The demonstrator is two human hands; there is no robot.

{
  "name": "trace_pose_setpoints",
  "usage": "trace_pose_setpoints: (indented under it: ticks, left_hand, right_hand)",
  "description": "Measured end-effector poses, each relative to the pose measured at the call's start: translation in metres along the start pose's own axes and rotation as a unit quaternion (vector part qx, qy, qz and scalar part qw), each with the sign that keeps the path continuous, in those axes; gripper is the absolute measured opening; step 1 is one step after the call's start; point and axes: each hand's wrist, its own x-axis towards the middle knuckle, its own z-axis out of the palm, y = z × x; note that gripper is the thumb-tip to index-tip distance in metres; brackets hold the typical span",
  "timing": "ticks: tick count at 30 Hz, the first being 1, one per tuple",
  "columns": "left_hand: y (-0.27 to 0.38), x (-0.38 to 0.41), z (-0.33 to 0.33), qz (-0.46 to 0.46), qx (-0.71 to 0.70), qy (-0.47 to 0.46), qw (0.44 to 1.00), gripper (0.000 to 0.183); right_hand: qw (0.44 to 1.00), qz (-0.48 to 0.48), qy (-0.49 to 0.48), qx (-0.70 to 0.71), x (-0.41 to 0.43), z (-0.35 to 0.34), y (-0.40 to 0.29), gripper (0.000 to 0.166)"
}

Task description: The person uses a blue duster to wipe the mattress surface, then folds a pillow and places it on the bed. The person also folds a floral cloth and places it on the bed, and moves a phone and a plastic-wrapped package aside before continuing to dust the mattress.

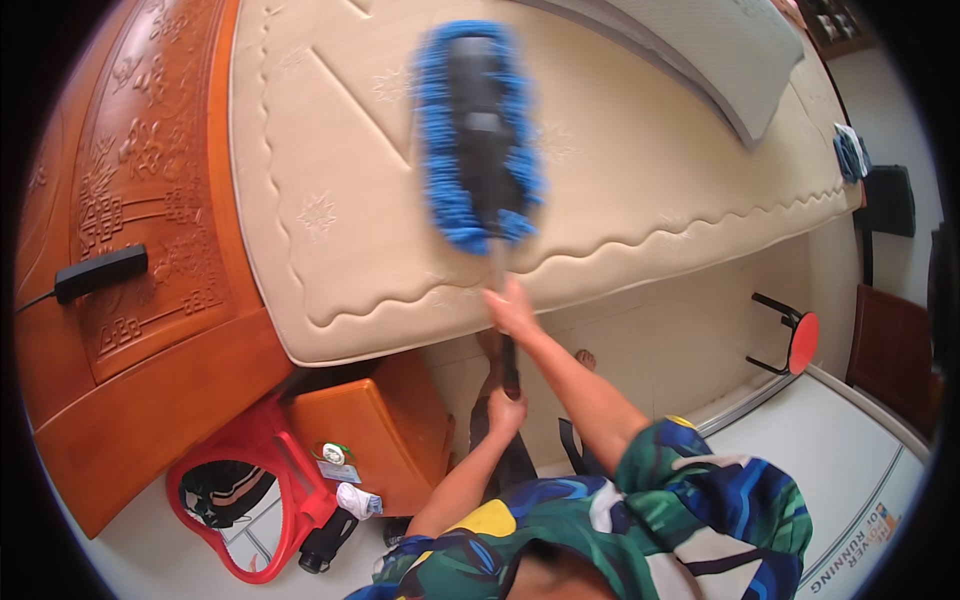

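Observation:
A duster with a blue chenille fringe and a dark flat centre is over the cream mattress, blurred by motion; whether it touches the surface cannot be told. Its handle runs down towards me. My right hand grips the handle's shaft at the mattress's near edge. Lower down, my left hand is closed on the black grip at the handle's end.
A carved wooden headboard bearing a black power strip stands at left. A wooden nightstand and a red plastic chair are below. A folded grey pad lies on the mattress's far side. A red-topped stool stands at right.

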Motion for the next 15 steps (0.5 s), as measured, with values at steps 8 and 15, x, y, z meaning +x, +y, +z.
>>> trace_pose_setpoints:
  ticks: [8,15]
  left_hand:
    - [0.121,-0.036,0.085,0.235,0.282,-0.287,0.885,0.025]
    - [0.058,-0.061,0.005,0.255,0.151,-0.122,0.947,0.019]
  right_hand:
    - [0.831,0.133,0.423,0.334,-0.105,-0.289,0.092,0.011]
    - [0.912,0.068,0.279,0.293,-0.118,-0.164,-0.007,0.013]
